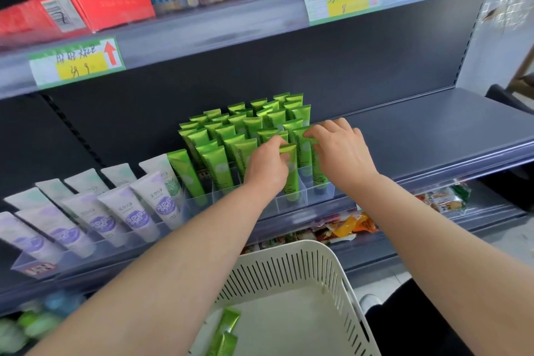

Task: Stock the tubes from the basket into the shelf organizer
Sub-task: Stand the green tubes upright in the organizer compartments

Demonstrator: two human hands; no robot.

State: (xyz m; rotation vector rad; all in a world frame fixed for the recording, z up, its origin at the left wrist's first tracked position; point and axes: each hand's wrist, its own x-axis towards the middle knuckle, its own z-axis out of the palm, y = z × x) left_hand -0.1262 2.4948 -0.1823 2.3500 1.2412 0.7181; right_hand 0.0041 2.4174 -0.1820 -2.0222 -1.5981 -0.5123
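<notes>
Basket [341, 283] low; L hand [267, 169] grip pinches tube [290, 173] top in organizer [291, 201].

The left hand [267, 166] covers the middle of the green tube [290, 173] it pinches, and the right hand [339, 150] hides the lower part of the tube beside that grip. Below both grips, the basket [332, 272] runs off the bottom edge, cutting short the two green tubes in it [226, 332]. Left of the grips, the purple tubes [115, 211] blur, their print unreadable.
</notes>
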